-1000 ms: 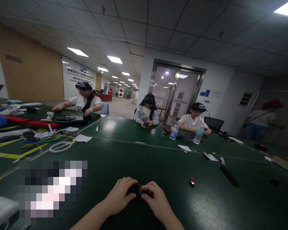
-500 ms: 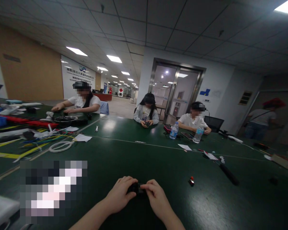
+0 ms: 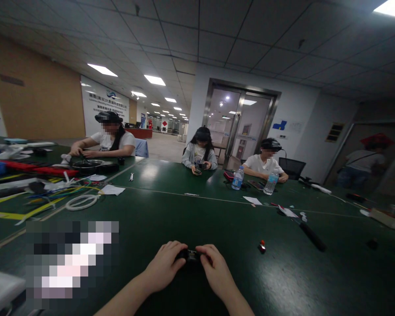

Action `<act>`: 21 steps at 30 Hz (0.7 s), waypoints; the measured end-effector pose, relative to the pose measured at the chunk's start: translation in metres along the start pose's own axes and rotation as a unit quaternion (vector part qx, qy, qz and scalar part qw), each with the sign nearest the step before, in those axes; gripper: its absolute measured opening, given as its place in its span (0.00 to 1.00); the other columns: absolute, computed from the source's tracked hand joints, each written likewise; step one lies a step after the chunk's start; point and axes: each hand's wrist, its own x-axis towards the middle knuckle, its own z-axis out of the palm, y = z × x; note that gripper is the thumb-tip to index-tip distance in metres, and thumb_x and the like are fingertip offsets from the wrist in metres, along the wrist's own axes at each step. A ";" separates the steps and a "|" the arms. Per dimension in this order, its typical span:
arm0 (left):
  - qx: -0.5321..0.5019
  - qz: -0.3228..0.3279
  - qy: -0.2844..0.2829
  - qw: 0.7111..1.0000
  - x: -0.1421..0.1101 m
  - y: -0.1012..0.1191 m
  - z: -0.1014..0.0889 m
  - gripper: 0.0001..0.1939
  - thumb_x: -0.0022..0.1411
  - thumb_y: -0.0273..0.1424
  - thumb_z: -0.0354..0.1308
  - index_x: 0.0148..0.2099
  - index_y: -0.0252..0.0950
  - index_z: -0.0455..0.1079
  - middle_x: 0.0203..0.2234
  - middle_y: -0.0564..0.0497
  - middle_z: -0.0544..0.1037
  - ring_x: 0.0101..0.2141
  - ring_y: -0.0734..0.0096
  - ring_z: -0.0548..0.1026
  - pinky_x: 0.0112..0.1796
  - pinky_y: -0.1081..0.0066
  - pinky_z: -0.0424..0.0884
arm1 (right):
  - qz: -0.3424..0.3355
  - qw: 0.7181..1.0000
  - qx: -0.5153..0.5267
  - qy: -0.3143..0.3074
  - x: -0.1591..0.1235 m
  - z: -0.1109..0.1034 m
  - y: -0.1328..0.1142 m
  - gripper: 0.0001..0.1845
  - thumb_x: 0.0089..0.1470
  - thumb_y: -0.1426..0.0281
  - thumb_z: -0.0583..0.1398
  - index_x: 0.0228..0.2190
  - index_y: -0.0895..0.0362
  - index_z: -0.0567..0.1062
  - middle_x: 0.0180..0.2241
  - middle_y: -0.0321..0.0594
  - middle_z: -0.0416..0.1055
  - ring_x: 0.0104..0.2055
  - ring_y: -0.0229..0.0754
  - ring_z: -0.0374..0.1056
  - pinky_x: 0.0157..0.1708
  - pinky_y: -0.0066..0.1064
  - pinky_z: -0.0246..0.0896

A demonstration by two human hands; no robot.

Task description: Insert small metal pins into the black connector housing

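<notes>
In the head view, a small black object (image 3: 192, 256) lies between my two hands, low over the green table (image 3: 145, 219). A lighter strip shows along its middle; its exact kind I cannot make out. My left hand (image 3: 164, 265) grips its left end, with the thumb on the near side and the fingers over the far side. My right hand (image 3: 215, 264) closes on its right end with thumb and fingertips. Both palms hide the ends of the object. Off to the right lies a small red and silver piece (image 3: 262, 246), touched by neither hand.
A black-handled tool (image 3: 312, 237) lies at the right. Water bottles (image 3: 238, 178) and paper (image 3: 252, 200) stand or lie farther back. A coiled white cable (image 3: 82, 202) and mixed wires sit at the left. Several people sit across the table; another person stands at far right.
My right hand's fingers lifted and shifted on the black object, then closed round its right end again, baring its middle. My left hand kept its grip. Across the table, people's hands moved.
</notes>
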 end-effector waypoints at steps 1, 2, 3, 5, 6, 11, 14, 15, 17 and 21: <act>-0.004 -0.002 0.002 1.000 0.000 0.000 0.000 0.16 0.59 0.34 0.48 0.50 0.43 0.63 0.45 0.51 0.68 0.46 0.64 0.65 0.47 0.64 0.59 | 0.007 1.000 0.002 0.000 0.000 0.000 0.000 0.16 0.52 0.70 0.50 0.41 0.52 0.71 0.43 0.38 0.66 0.46 0.42 0.63 0.45 0.33 0.57; -0.007 -0.003 0.005 1.000 0.000 -0.001 0.000 0.16 0.59 0.33 0.48 0.50 0.43 0.63 0.44 0.51 0.68 0.45 0.64 0.65 0.47 0.64 0.60 | 0.017 1.000 0.004 -0.001 0.000 -0.001 -0.001 0.16 0.52 0.69 0.50 0.42 0.52 0.70 0.44 0.37 0.66 0.47 0.42 0.62 0.45 0.33 0.57; -0.010 -0.006 0.008 1.000 0.000 -0.002 0.000 0.15 0.59 0.33 0.47 0.49 0.42 0.63 0.44 0.51 0.68 0.45 0.64 0.65 0.46 0.64 0.60 | 0.026 1.000 0.008 -0.005 -0.001 -0.001 -0.001 0.17 0.53 0.68 0.50 0.43 0.52 0.69 0.45 0.37 0.66 0.47 0.42 0.62 0.45 0.33 0.57; -0.016 -0.007 0.011 1.000 0.001 -0.003 0.001 0.15 0.59 0.32 0.48 0.49 0.42 0.63 0.44 0.51 0.68 0.45 0.64 0.65 0.46 0.65 0.61 | 0.036 0.999 0.019 -0.013 -0.001 -0.001 -0.001 0.18 0.52 0.66 0.51 0.46 0.52 0.67 0.45 0.37 0.67 0.47 0.42 0.62 0.44 0.33 0.57; -0.017 -0.004 0.014 1.000 0.001 -0.003 0.001 0.15 0.59 0.32 0.48 0.49 0.42 0.62 0.44 0.51 0.68 0.45 0.64 0.65 0.46 0.65 0.61 | 0.036 0.999 0.025 -0.016 -0.001 0.000 -0.001 0.19 0.52 0.65 0.52 0.46 0.52 0.67 0.45 0.38 0.67 0.46 0.42 0.63 0.43 0.32 0.57; -0.034 0.015 0.023 0.999 0.000 -0.004 0.001 0.16 0.59 0.32 0.48 0.51 0.41 0.61 0.45 0.49 0.67 0.46 0.65 0.65 0.47 0.65 0.60 | 0.022 0.999 0.034 -0.020 -0.002 0.002 -0.002 0.23 0.45 0.65 0.58 0.47 0.52 0.66 0.45 0.38 0.68 0.45 0.43 0.64 0.41 0.33 0.58; -0.063 0.012 0.011 0.998 -0.001 -0.003 0.000 0.17 0.60 0.32 0.48 0.52 0.41 0.60 0.47 0.49 0.66 0.46 0.66 0.65 0.47 0.66 0.61 | 0.020 0.999 0.035 -0.024 -0.003 0.002 -0.002 0.24 0.45 0.66 0.58 0.47 0.51 0.66 0.45 0.37 0.68 0.46 0.44 0.63 0.42 0.34 0.58; -0.072 0.011 0.010 0.997 -0.002 -0.004 0.000 0.18 0.59 0.32 0.48 0.52 0.41 0.59 0.47 0.49 0.66 0.47 0.66 0.65 0.47 0.66 0.61 | 0.022 0.999 0.034 -0.024 -0.003 0.002 -0.002 0.23 0.45 0.66 0.58 0.46 0.51 0.66 0.45 0.37 0.67 0.46 0.44 0.63 0.43 0.34 0.58; -0.087 0.012 0.011 0.996 -0.002 -0.005 0.001 0.18 0.59 0.32 0.49 0.52 0.42 0.60 0.47 0.50 0.66 0.47 0.66 0.65 0.48 0.66 0.61 | 0.027 0.999 0.034 -0.021 -0.004 0.002 -0.003 0.23 0.46 0.66 0.57 0.46 0.51 0.66 0.45 0.37 0.67 0.47 0.45 0.62 0.43 0.34 0.58; -0.118 0.016 0.009 0.993 -0.001 -0.008 0.001 0.20 0.58 0.33 0.50 0.54 0.42 0.58 0.47 0.50 0.66 0.47 0.67 0.64 0.49 0.67 0.60 | 0.023 0.999 0.041 -0.015 -0.004 0.000 -0.006 0.21 0.47 0.65 0.57 0.45 0.52 0.67 0.42 0.37 0.68 0.45 0.44 0.63 0.42 0.34 0.58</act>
